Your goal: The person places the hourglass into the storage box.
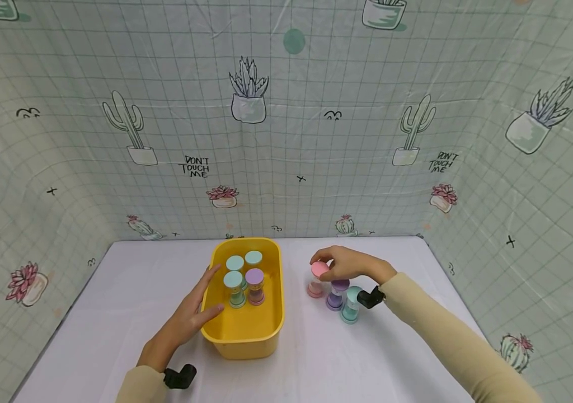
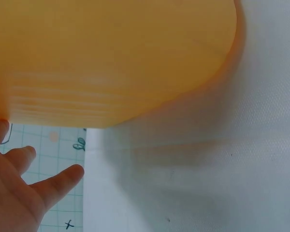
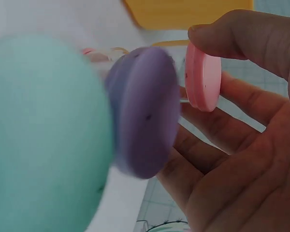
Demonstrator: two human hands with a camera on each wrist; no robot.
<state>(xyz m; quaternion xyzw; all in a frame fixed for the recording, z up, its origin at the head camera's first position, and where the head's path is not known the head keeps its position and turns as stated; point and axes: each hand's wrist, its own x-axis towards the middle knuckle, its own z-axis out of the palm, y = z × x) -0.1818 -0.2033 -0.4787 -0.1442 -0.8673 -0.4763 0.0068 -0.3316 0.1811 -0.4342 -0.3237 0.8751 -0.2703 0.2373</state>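
On the table right of the bin, my right hand [image 1: 344, 263] pinches the pink cap of a sand timer [image 1: 315, 288] between thumb and fingers. Close beside it stand a purple sand timer [image 1: 336, 296] and a teal sand timer [image 1: 350, 308], both upright. In the right wrist view, the purple cap [image 3: 147, 116] and teal cap [image 3: 43, 135] loom large before the pinched pink cap [image 3: 203, 79]. My left hand [image 1: 186, 316] rests at the left rim of a yellow bin [image 1: 238, 333], fingers spread. Inside the bin, several sand timers [image 1: 236, 296] stand upright, pale teal and one purple-topped.
A white cloth covers the table [image 1: 115, 313]. Grid-patterned fabric [image 1: 286, 140] with cactus drawings hangs behind and on both sides. Each wrist wears a black camera; the right one [image 1: 371, 298] sits right by the teal timer.
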